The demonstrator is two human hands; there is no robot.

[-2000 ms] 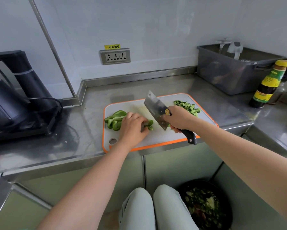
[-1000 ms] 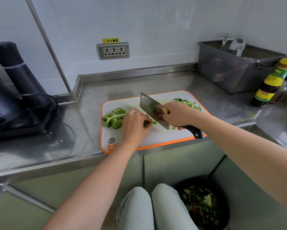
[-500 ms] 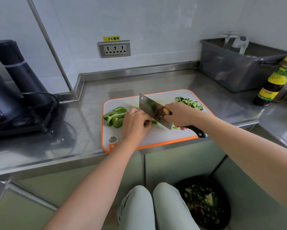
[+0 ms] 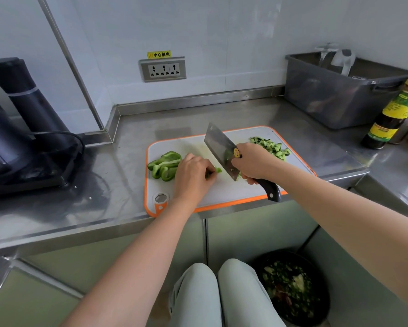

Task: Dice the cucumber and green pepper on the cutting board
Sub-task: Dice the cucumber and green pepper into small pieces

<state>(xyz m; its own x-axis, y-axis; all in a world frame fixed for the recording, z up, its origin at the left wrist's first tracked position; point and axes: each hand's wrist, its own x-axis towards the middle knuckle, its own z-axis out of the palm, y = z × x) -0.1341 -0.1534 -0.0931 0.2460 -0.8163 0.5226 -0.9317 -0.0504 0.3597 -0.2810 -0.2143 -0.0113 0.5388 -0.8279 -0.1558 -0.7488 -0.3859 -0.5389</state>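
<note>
A white cutting board with an orange rim lies on the steel counter. Green pepper strips are piled at its left end. Diced cucumber lies in a heap at its far right. My left hand curls over a pepper piece and holds it down; only its tip shows past my fingers. My right hand grips a cleaver by its black handle, blade tilted just right of the left hand's fingers.
A black kettle base and appliance stand at the left with a cable. A grey plastic tub and a sauce bottle stand at the right. A black bin with scraps sits on the floor beside my knees.
The cleaver has kept chopping next to the left hand, rising and falling slightly. Less pepper now shows past my left fingers. The pepper pile and cucumber heap stay put.
</note>
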